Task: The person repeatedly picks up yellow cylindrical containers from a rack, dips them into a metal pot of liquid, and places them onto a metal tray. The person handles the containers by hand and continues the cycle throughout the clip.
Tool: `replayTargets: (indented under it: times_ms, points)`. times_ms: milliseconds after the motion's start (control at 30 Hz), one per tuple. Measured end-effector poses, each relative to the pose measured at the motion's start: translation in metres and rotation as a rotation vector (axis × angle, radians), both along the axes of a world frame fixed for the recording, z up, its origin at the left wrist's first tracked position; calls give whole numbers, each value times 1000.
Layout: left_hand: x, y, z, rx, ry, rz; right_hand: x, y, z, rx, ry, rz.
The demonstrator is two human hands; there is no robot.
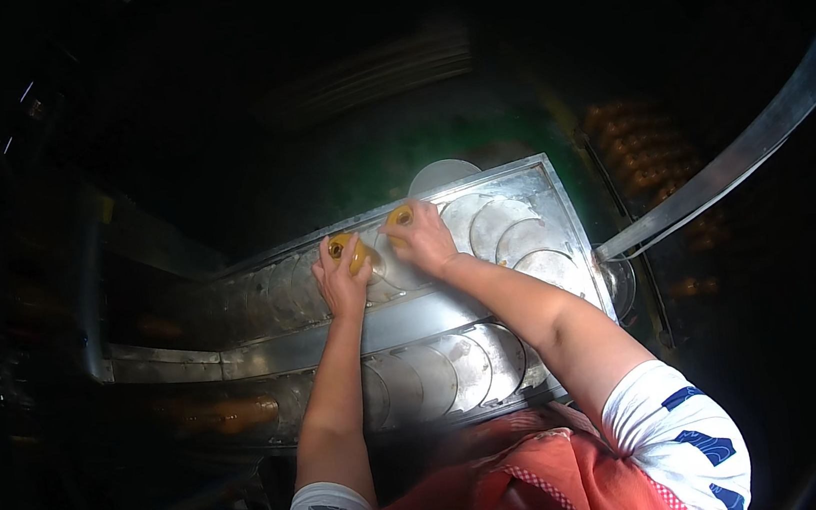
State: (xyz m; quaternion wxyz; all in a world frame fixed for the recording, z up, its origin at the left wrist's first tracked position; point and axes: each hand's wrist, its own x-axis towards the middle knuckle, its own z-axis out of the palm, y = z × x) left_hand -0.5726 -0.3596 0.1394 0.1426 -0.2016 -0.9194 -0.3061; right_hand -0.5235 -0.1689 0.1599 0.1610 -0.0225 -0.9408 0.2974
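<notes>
- Metal conveyor trough [563,199]: largest item, runs from 9 o'clock to 3 o'clock across frame centre, two parallel lanes divided by a flat rail [405,321]. Surroundings dark; detail outside the trough mostly unreadable.
- Overlapping round metal discs [517,238]: line the far lane, brightest toward 2 o'clock; a second row of discs [461,370] lines the near lane at 6 o'clock.
- Curved metal strip [739,157]: rises from the trough's right end toward 2 o'clock.
- Orange apron [546,491]: at 6 o'clock, between the two white sleeves with blue marks [686,440].
- Right hand [423,238]: just above centre, at about 12 o'clock, palm down on the far lane, fingers closed around a yellow round piece [398,217] at its far edge.
- Left hand [343,283]: just beside the right one, toward 10 o'clock, fingers wrapped on a second yellow piece [347,249] with a dark hollow in its top.
- Both yellow pieces sit on the far lane's discs, near each other, not touching.
- Row of amber objects [638,153]: dim, at 2 o'clock beyond the trough; kind cannot be told.
</notes>
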Motion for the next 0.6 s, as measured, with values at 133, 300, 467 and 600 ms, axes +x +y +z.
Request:
replayTargets:
  times_ms: [133, 300, 467, 600]
  points:
    - [14, -5, 7, 39, 59, 18, 28, -1, 6, 20, 130, 11]
    - [115, -8, 45, 386, 28, 27, 175, 24, 44, -490, 64, 194]
    - [256, 66, 51, 584, -264, -139, 391, 113, 3, -782, 83, -293]
    - [340, 175, 33, 598, -682, -477, 505, 177, -21, -862, 160, -649]
